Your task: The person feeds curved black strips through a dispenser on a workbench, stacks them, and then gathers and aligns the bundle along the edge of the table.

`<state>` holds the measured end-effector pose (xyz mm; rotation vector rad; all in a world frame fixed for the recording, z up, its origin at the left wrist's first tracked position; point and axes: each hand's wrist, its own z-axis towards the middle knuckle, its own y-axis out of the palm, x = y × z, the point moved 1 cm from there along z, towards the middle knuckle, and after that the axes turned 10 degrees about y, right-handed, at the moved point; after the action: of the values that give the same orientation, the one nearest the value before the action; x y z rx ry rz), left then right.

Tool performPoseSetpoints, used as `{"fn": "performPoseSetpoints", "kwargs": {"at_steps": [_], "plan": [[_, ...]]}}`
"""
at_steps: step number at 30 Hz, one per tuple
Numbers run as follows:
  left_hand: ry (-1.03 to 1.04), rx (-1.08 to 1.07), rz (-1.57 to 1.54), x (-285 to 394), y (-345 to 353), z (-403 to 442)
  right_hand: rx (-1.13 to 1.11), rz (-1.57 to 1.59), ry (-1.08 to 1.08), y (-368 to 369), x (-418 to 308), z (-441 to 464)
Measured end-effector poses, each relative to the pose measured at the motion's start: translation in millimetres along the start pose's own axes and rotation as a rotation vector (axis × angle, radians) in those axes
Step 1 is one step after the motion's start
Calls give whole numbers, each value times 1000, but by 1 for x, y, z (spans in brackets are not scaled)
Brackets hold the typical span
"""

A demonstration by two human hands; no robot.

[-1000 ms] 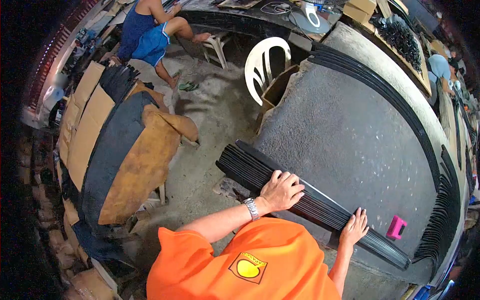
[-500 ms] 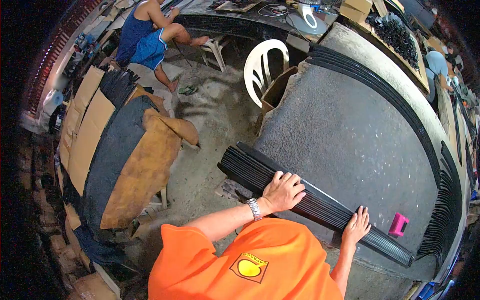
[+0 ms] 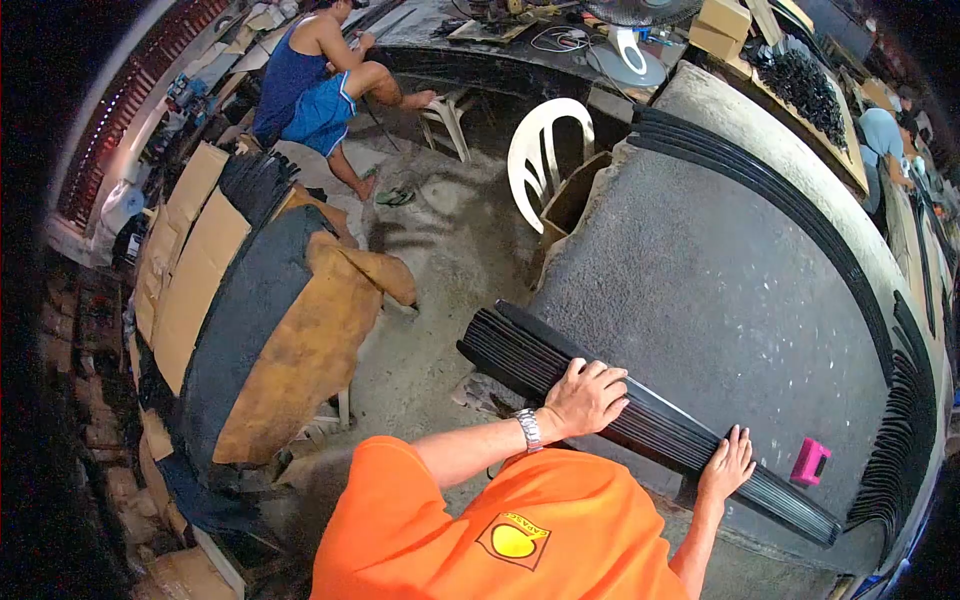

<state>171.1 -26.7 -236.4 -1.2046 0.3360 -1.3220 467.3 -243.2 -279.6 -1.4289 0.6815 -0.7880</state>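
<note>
A long bundle of thin black strips [image 3: 680,430] lies side by side along the near edge of the dark worktable [image 3: 740,300]; its left end sticks out past the table's corner. My left hand [image 3: 588,398], with a metal watch at the wrist, curls its fingers over the far edge of the bundle near its middle. Farther right, my right hand [image 3: 727,465] lies across the strips with fingers stretched and slightly apart. Its thumb is hidden. Beyond the right hand a pink block-like object [image 3: 811,461] with a dark slot sits on the tabletop.
More black strips [image 3: 765,183] curve along the table's far side, with a fanned stack [image 3: 888,455] at the right. A white plastic chair [image 3: 548,150] stands behind the table's left corner. Leather-like hide [image 3: 300,370] and cardboard [image 3: 212,290] lie at left. A person [image 3: 318,90] sits beyond.
The whole view has shifted, so the scene appears slightly lower and farther right. Both hands keep about the same places on the strips.
</note>
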Motion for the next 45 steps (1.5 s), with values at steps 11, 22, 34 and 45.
{"fn": "performPoseSetpoints", "kwargs": {"at_steps": [11, 22, 34, 45], "plan": [[-14, -16, 5, 0, -4, 3, 29, 60, -10, 2, -1, 3], [60, 396, -367, 31, -87, 85, 259, 189, 231, -61, -5, -50], [478, 870, -3, 63, -168, 154, -107, 180, 527, -9, 45, -112], [551, 871, 6, 80, -173, 154, 25, 168, 485, -7, 50, -117]]}}
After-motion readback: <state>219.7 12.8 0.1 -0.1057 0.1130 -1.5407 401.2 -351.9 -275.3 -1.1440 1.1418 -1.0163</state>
